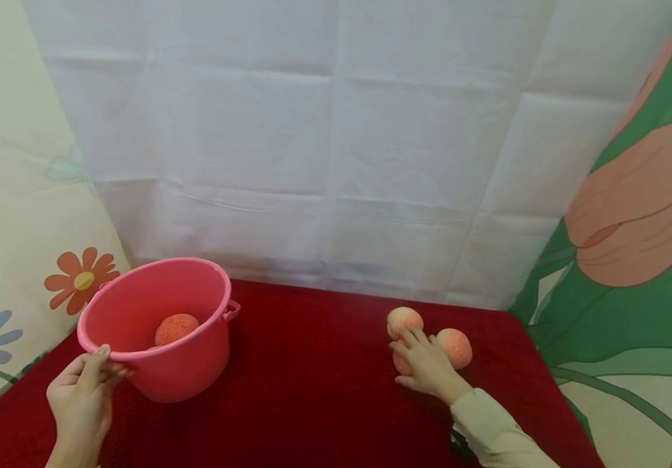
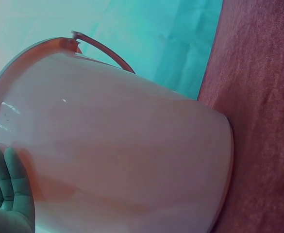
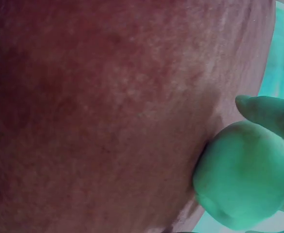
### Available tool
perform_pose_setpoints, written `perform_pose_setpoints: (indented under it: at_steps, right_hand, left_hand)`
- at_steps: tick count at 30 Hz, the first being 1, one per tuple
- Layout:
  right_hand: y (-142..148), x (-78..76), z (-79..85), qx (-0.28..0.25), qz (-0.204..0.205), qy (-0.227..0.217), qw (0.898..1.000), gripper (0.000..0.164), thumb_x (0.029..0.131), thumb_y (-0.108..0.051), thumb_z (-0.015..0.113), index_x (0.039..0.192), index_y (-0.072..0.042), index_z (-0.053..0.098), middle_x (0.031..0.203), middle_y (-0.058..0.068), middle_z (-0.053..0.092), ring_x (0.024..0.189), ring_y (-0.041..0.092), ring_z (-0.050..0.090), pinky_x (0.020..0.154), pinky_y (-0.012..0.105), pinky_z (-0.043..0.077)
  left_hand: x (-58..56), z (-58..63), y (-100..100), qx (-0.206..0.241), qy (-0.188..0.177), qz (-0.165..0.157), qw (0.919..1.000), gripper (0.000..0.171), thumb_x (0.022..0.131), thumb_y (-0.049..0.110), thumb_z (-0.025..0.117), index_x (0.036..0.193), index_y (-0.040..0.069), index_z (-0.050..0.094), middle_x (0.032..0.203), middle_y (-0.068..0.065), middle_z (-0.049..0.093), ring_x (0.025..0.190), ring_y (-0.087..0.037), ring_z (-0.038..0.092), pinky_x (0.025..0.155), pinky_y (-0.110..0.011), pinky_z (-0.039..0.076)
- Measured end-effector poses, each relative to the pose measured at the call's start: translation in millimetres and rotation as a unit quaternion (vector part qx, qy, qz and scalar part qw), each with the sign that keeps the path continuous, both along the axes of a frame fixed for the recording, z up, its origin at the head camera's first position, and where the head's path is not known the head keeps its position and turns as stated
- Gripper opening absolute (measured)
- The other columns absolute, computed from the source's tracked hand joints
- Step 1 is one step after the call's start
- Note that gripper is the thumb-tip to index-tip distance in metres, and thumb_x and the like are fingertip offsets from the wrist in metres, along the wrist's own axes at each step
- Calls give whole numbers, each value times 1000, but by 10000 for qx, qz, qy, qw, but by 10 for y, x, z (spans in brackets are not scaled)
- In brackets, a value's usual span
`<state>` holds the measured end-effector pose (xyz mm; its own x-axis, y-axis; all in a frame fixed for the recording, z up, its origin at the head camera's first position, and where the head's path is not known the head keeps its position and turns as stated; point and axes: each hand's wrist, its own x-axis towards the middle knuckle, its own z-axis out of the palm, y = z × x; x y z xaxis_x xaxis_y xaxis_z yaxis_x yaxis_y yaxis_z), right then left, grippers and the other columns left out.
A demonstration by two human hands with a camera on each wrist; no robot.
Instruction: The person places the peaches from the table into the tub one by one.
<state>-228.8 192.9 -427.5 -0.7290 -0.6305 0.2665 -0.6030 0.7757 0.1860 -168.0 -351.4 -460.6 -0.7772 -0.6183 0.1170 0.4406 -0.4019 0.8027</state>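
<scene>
A pink bucket (image 1: 178, 374) stands at the left of the red cloth, its mouth tipped towards me. My left hand (image 1: 81, 396) pinches its near rim, thumb on top and fingers below. Inside lies a reddish peach (image 1: 177, 329); a sliver of another shows behind the rim. At the right, my right hand (image 1: 429, 367) reaches over a peach (image 1: 401, 364), which is partly hidden beneath it. In the right wrist view the thumb lies straight alongside that peach (image 3: 243, 174). A pale peach (image 1: 404, 321) sits just beyond the fingers, and another peach (image 1: 455, 348) beside the hand.
Red cloth (image 1: 312, 377) covers the table between bucket and peaches. A creased white sheet (image 1: 324, 143) hangs behind the table. Printed walls with flowers stand on both sides. The bucket has a small side lug (image 1: 232, 311) at its right.
</scene>
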Motion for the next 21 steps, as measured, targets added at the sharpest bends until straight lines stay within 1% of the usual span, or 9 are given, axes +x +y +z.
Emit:
perform_pose_setpoints:
  at_steps: [1,2,5,9,12,15,17,18,21]
  right_hand:
    - [8,-1,-10,-33,-9,-8,10000,60,65,-40,79,111,-9,60,116,14,49,102,32,45,66,53,46]
    - [15,-3,-20,-59,-21,-17,10000,60,64,-39,80,112,-9,59,116,14,49,103,32,44,64,53,46]
    - [34,-9,-43,-122,-24,-50,9999,63,60,-35,82,112,-9,58,117,14,48,104,33,42,60,53,46]
    - [46,-27,-74,-154,-16,-177,9997,67,56,-29,84,114,-10,57,120,15,45,107,33,40,57,51,46]
    - [52,-38,-88,-101,-21,-245,9996,67,55,-25,84,114,-10,56,121,15,44,108,34,38,54,48,45]
    - [61,-49,-93,-63,51,-229,9997,65,55,-22,84,113,-10,56,121,16,43,108,35,38,52,44,45]
    - [72,-60,-98,-79,135,-209,9997,65,55,-21,83,113,-10,56,121,16,43,107,35,40,51,43,44]
    - [77,-63,-98,-88,177,-194,9996,65,55,-20,83,113,-10,56,120,16,43,106,35,40,51,42,44]
    - [95,-71,-98,-124,258,-187,9994,65,55,-20,83,112,-11,56,120,16,44,105,36,42,52,41,45]
  left_hand:
    - [-3,-13,-11,-37,-13,-3,10000,13,83,9,66,82,-4,68,62,-11,65,54,-21,65,57,-34,54]
    - [20,18,3,34,-10,-85,10000,12,84,8,64,83,-4,68,63,-12,65,54,-22,65,57,-34,54]
    - [62,78,47,-50,-86,-111,9999,13,85,8,63,85,-4,68,64,-10,66,56,-21,65,58,-33,54]
    - [87,110,98,-217,-79,-8,9997,14,85,10,64,83,-3,68,64,-8,66,56,-19,65,58,-31,54]
    - [155,249,207,41,-6,-37,10000,14,85,7,63,80,-5,67,61,-10,65,53,-20,64,56,-31,54]
    - [261,474,376,332,7,-55,9994,14,85,4,62,76,-6,67,58,-11,63,50,-20,63,53,-29,54]
    - [310,590,466,473,-34,-24,9989,15,84,4,63,73,-5,66,56,-11,62,48,-19,62,52,-28,54]
    - [325,624,497,483,71,-42,9988,16,85,3,62,73,-6,66,56,-12,62,48,-19,62,51,-28,54]
    - [355,691,553,476,86,13,9988,18,85,2,61,70,-5,66,55,-11,61,47,-18,62,50,-26,54]
